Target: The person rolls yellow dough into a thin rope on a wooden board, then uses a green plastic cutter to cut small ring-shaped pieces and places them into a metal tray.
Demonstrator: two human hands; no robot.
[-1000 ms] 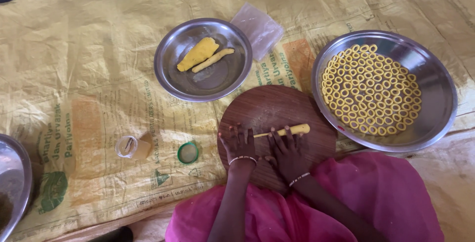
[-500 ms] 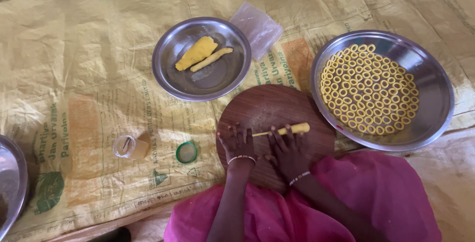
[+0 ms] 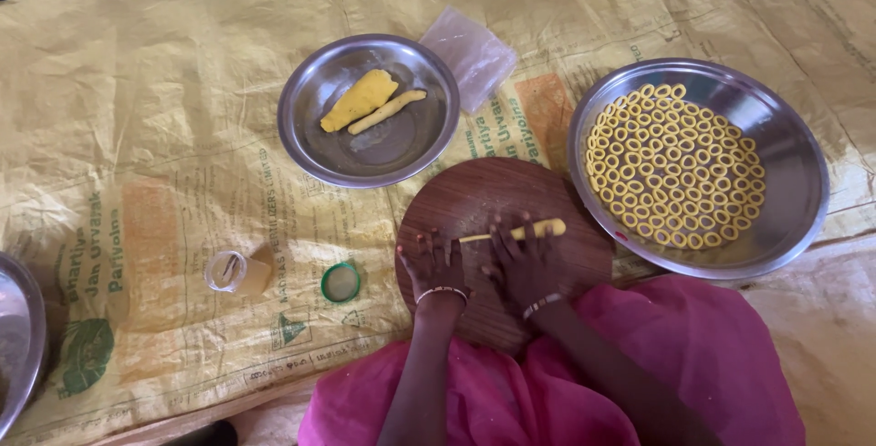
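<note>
A round brown wooden board [image 3: 484,195] lies on the yellow woven mat in front of me. On it a thin yellow dough rope [image 3: 534,229] runs left to right. My left hand [image 3: 433,264] lies flat with fingers spread over the rope's thin left end. My right hand [image 3: 522,264] presses palm-down on the rope's middle, and the thicker right end sticks out past its fingers. Pink cloth covers my lap below the board.
A steel plate [image 3: 315,150] behind the board holds two yellow dough pieces [image 3: 360,99]. A large steel plate [image 3: 794,200] at right is filled with several yellow dough rings [image 3: 671,163]. A small jar [image 3: 233,273], a green lid [image 3: 340,281] and a plastic bag [image 3: 470,52] lie on the mat [image 3: 137,118].
Both hands stay on the dough rope over the board, shifting only slightly. The plates and small items have not moved.
</note>
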